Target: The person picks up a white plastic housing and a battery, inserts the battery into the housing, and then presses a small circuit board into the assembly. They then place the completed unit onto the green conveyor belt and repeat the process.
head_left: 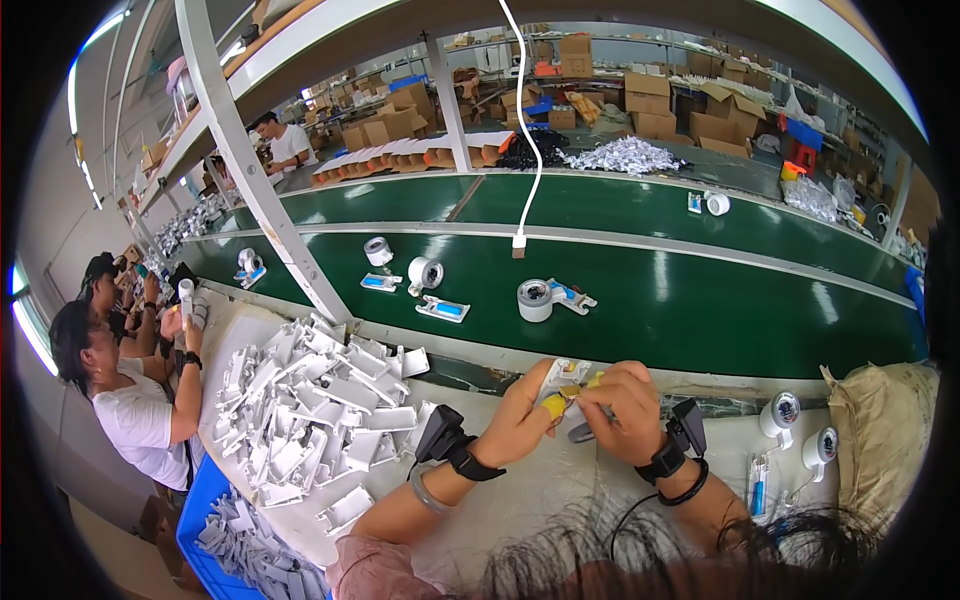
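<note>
Green belt (pixel 655 320); white part (pixel 561 376) (partly hidden), pointing beltward

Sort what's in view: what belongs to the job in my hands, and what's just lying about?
Likely part of the job:
Small white part in the left hand, right hand at it
Pile of white plastic parts
Round white units on the green belt

Likely just lying about:
Brown sack
Hanging white cable
Cardboard boxes behind

Long green belts (pixel 690 290) edged with pale rails cross the workshop, below an overhead shelf (pixel 300 42) and beside a pale metal post (pixel 236 130). Tube lights (pixel 72 100) glow at left; cardboard boxes (pixel 648 95) crowd the far side.
</note>
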Available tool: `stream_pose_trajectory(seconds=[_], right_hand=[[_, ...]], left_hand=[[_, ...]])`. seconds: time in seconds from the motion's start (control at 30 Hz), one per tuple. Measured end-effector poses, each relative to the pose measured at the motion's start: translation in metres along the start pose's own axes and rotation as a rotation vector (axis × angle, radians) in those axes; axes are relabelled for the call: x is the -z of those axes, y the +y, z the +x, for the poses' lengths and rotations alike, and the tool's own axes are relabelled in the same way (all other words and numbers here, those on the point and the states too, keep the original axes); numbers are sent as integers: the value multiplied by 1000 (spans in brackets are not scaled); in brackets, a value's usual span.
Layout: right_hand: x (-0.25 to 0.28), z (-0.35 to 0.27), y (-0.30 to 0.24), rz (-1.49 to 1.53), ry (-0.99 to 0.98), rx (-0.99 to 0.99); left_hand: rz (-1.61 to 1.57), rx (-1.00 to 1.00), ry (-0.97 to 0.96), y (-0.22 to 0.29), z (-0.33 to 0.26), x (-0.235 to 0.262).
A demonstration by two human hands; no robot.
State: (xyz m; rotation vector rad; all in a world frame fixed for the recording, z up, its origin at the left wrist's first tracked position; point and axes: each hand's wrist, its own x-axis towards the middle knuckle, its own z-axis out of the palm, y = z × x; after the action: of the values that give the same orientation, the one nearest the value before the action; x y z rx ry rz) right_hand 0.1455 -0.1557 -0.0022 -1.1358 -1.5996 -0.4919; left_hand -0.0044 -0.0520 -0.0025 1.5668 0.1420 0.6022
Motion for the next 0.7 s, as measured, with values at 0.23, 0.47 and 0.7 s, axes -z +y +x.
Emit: stream_pose_trajectory(seconds=[0.23,0.47,0.7], right_hand=[[1,1,0,-17,-7,25],[1,0,1,-17,-16,22],[1,1,-1,-8,-29,17]], left_hand=[[32,-20,10,-3,0,1],[45,-12,-9,-2,0,-1],[-75,33,3,-6,0,1]])
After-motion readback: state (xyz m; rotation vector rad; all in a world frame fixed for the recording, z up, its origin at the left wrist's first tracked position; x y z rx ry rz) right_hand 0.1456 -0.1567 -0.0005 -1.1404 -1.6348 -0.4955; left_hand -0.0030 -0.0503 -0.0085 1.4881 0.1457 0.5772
